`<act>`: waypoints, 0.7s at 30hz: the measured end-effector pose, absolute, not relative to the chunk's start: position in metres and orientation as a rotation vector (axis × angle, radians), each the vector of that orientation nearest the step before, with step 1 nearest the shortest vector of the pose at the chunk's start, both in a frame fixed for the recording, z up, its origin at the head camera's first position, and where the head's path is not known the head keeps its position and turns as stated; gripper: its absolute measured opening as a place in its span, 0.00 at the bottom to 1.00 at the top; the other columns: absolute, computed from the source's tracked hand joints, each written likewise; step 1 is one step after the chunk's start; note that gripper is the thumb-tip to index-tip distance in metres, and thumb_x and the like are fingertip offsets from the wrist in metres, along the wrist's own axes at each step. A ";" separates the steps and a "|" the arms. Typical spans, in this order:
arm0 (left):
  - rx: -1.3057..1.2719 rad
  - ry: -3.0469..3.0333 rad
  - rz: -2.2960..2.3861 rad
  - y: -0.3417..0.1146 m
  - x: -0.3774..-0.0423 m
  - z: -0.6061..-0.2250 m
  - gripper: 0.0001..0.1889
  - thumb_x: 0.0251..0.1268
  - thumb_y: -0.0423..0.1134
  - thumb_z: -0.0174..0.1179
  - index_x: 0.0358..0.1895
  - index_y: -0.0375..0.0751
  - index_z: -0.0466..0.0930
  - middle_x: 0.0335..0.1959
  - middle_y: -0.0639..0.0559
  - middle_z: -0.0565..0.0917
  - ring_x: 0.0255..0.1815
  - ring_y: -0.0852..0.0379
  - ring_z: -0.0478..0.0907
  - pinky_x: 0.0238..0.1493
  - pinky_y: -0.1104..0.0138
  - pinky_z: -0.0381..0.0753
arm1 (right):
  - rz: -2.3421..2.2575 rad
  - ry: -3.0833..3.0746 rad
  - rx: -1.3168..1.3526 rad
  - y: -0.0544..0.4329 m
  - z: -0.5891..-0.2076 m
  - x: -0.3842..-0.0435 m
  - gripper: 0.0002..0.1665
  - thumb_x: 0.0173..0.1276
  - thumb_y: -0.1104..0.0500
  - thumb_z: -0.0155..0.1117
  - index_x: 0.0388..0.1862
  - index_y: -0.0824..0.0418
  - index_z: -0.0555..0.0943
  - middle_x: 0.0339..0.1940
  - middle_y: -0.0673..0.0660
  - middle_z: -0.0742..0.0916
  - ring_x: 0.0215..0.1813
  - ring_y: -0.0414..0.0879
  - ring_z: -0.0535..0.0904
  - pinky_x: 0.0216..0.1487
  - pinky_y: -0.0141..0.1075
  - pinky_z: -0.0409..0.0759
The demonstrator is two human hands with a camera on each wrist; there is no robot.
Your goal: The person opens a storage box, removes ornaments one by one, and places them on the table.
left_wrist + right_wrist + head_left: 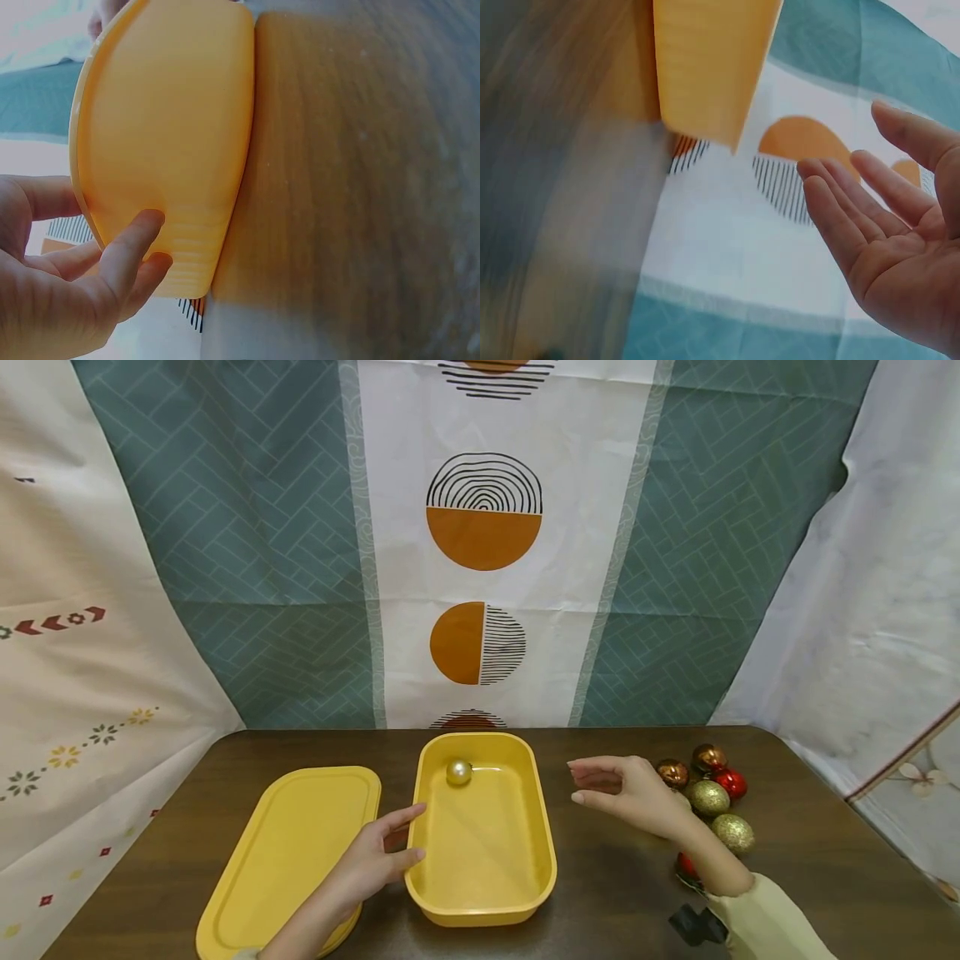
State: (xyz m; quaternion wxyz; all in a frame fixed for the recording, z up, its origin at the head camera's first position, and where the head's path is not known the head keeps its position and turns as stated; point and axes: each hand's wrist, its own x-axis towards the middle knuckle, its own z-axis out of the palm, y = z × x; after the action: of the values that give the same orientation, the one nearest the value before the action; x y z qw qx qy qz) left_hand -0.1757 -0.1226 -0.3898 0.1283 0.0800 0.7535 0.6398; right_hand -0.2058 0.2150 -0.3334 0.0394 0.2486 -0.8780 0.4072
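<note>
A yellow rectangular box (pixel 480 835) stands with its open top up on the dark table. One shiny gold ball ornament (pixel 459 772) lies inside it near the far left corner. My left hand (pixel 375 853) grips the box's left rim; the left wrist view shows fingertips (pixel 152 219) against the outer wall and other digits over the edge. To the right of the box, my right hand (pixel 637 793) hovers with nothing between its parted thumb and fingers. Beside that hand lie several ball ornaments (pixel 708 797) in glittery gold, red and brown, some partly hidden by the forearm.
A flat yellow lid (pixel 296 852) lies on the table left of the box, partly under the left forearm. Behind the table hangs a patterned cloth (pixel 300 568). A small black object (pixel 697 927) shows near the right sleeve.
</note>
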 end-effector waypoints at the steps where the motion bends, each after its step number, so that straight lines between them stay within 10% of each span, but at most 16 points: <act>1: 0.232 2.191 1.861 -0.123 -0.176 -0.389 0.30 0.59 0.26 0.56 0.65 0.29 0.59 0.62 0.26 0.62 0.57 0.37 0.69 0.39 0.57 0.81 | 1.259 -2.691 0.780 0.210 -0.334 -0.208 0.24 0.57 0.56 0.67 0.50 0.67 0.78 0.43 0.61 0.84 0.45 0.51 0.81 0.43 0.35 0.80; 21: 0.218 2.204 1.830 -0.124 -0.177 -0.389 0.30 0.58 0.28 0.57 0.65 0.30 0.59 0.61 0.27 0.64 0.55 0.38 0.71 0.38 0.57 0.81 | 1.294 -2.807 0.974 0.128 -0.357 -0.267 0.31 0.58 0.58 0.66 0.55 0.76 0.72 0.52 0.71 0.78 0.52 0.58 0.77 0.50 0.42 0.77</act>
State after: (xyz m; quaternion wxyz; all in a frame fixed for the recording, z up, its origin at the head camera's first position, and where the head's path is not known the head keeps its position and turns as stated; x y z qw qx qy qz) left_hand -0.1766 -0.1236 -0.3894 0.1340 0.0754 0.7601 0.6313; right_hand -0.2672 0.1278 -0.3570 -0.0496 0.3002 -0.8650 0.3989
